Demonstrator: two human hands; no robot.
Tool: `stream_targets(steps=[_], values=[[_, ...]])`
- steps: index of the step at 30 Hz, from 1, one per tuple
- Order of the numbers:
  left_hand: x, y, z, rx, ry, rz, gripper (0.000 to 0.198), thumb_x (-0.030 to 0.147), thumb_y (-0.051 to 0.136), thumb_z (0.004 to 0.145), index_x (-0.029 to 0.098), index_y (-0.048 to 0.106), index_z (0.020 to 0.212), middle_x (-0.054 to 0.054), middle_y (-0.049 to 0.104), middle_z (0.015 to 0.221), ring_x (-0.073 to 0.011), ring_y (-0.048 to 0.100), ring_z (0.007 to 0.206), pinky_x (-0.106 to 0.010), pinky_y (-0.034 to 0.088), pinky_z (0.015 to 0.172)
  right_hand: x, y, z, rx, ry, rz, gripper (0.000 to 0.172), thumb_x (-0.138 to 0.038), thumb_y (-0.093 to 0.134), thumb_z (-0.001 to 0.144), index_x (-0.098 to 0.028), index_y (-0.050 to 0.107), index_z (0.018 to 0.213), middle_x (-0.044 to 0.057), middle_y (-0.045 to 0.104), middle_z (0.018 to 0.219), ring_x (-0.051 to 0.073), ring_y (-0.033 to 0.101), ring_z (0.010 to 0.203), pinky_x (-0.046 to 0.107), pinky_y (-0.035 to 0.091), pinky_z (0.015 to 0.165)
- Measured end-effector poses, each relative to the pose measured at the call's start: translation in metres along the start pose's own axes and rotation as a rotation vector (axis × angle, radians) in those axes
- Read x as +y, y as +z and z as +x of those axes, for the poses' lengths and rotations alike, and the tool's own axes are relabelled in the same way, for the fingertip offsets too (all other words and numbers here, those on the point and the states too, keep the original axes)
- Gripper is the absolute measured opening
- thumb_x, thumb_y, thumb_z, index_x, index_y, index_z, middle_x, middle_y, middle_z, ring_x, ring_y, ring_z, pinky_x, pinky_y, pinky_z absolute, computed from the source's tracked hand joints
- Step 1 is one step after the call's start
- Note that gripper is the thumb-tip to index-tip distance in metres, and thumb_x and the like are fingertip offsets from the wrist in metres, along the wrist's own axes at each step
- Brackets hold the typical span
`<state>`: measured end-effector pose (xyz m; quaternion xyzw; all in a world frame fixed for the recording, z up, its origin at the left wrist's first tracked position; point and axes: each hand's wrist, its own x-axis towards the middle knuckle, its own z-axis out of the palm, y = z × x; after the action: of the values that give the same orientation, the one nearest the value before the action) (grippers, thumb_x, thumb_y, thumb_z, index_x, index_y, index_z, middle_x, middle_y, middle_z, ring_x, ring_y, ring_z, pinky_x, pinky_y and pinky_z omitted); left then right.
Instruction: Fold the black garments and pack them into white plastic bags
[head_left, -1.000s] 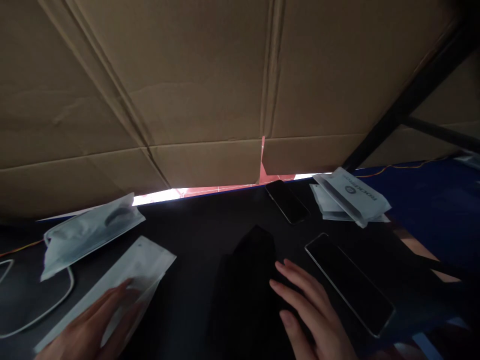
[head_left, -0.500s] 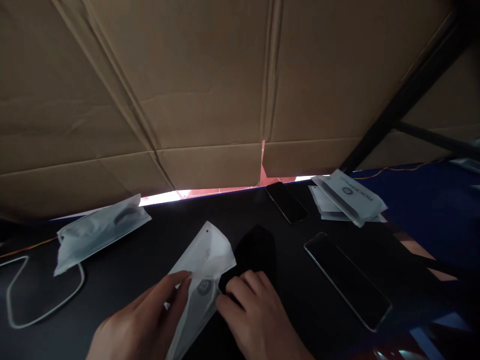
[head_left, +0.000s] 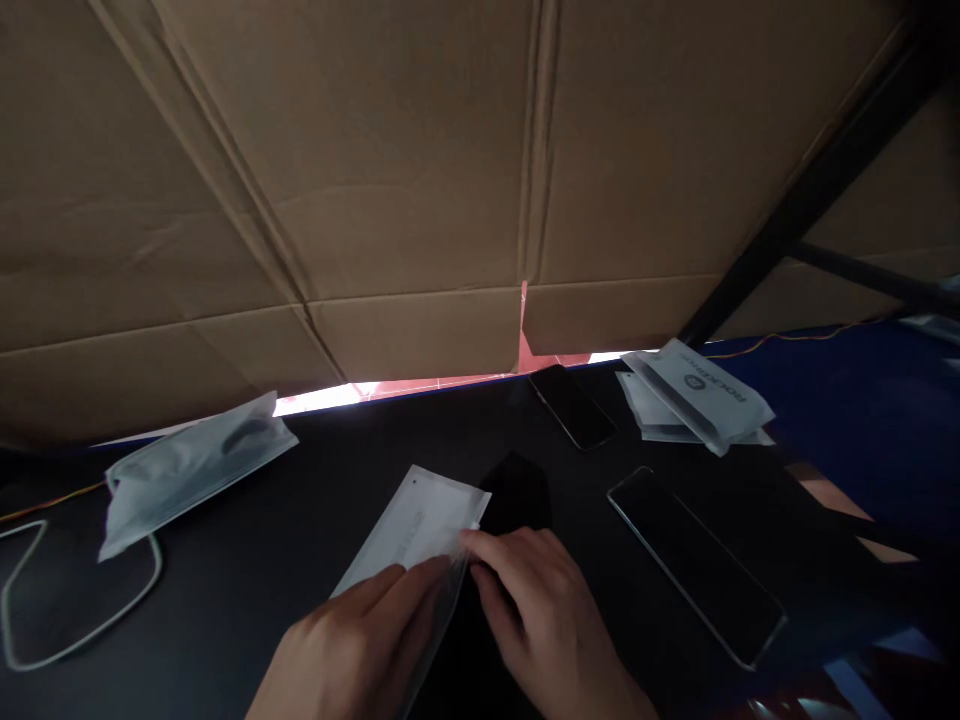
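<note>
A translucent white zip pouch (head_left: 424,515) with grey lettering lies slanted on the black tabletop. My left hand (head_left: 352,640) is closed on its near part, fingers pressed together over the right side. With thumb and fingertips, my right hand (head_left: 544,600) pinches the pouch's right edge near its far corner. A small pale bit at that corner looks like a zip slider, though the fingers partly cover it. The near end of the pouch is hidden under my left hand. Just beyond my right hand is a dark shape (head_left: 517,490) that I cannot make out.
Two dark phones, a smaller phone (head_left: 574,407) and a larger phone (head_left: 697,565), lie to the right. Printed white pouches (head_left: 701,395) are stacked behind them. At left are a filled pouch (head_left: 199,470) and a white cable (head_left: 82,655). Cardboard (head_left: 412,180) stands along the back.
My left hand has moved right and forward along the pouch. My right hand has shifted to the pouch's far right corner, and the pouch's far end now lies flatter.
</note>
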<state>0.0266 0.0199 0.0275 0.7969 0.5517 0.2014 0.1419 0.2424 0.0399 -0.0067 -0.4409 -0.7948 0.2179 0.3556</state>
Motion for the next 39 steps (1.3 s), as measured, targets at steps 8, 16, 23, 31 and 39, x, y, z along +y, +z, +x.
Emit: stream_targets(steps=[8, 16, 23, 31, 39], values=[[-0.005, -0.007, 0.007, 0.191, 0.03, 0.093, 0.031, 0.037, 0.05, 0.11, 0.03, 0.079, 0.114, 0.002, 0.088, 0.096, -0.0161, 0.084, 0.071, -0.02, 0.064, 0.059, 0.007, -0.02, -0.007, -0.098, -0.053, -0.009, 0.055, 0.004, 0.044, 0.091, -0.027, 0.069, 0.129, 0.001, 0.08, 0.124, 0.023, 0.076, 0.116, 0.044, 0.065, 0.097], [-0.029, 0.007, 0.019, 0.189, -0.064, 0.17, 0.033, 0.035, 0.051, 0.106, 0.028, 0.083, 0.104, -0.002, 0.084, 0.082, -0.0256, 0.08, 0.069, -0.04, 0.062, 0.07, 0.028, -0.049, -0.022, -0.389, -0.291, -0.31, 0.071, -0.032, 0.086, 0.09, -0.024, 0.06, 0.155, 0.004, 0.066, 0.156, 0.038, 0.062, 0.145, 0.052, 0.066, 0.105], [-0.018, 0.023, 0.023, 0.151, -0.141, -0.048, 0.03, 0.03, 0.056, 0.097, 0.03, 0.084, 0.105, 0.002, 0.075, 0.07, -0.0206, 0.078, 0.066, -0.046, 0.065, 0.094, 0.024, -0.011, -0.036, 0.018, -0.085, -0.197, 0.065, -0.006, 0.058, 0.085, -0.021, 0.06, 0.147, 0.006, 0.081, 0.133, 0.028, 0.077, 0.118, 0.043, 0.062, 0.092], [-0.015, 0.018, 0.018, 0.182, -0.239, -0.253, 0.025, 0.035, 0.059, 0.098, 0.028, 0.083, 0.103, -0.002, 0.083, 0.094, -0.0181, 0.082, 0.082, -0.023, 0.065, 0.07, 0.002, 0.016, -0.029, -0.16, -0.179, -0.296, 0.055, -0.028, 0.087, 0.082, -0.024, 0.07, 0.134, 0.001, 0.08, 0.132, 0.029, 0.073, 0.101, 0.043, 0.061, 0.085], [-0.01, 0.019, 0.018, 0.18, -0.288, -0.325, 0.025, 0.045, 0.064, 0.098, 0.03, 0.084, 0.099, 0.0, 0.084, 0.093, -0.0193, 0.083, 0.084, -0.026, 0.066, 0.073, -0.007, 0.023, -0.019, -0.244, -0.258, -0.326, 0.023, -0.03, 0.07, 0.103, -0.022, 0.075, 0.124, 0.002, 0.08, 0.125, 0.028, 0.069, 0.109, 0.042, 0.058, 0.099]])
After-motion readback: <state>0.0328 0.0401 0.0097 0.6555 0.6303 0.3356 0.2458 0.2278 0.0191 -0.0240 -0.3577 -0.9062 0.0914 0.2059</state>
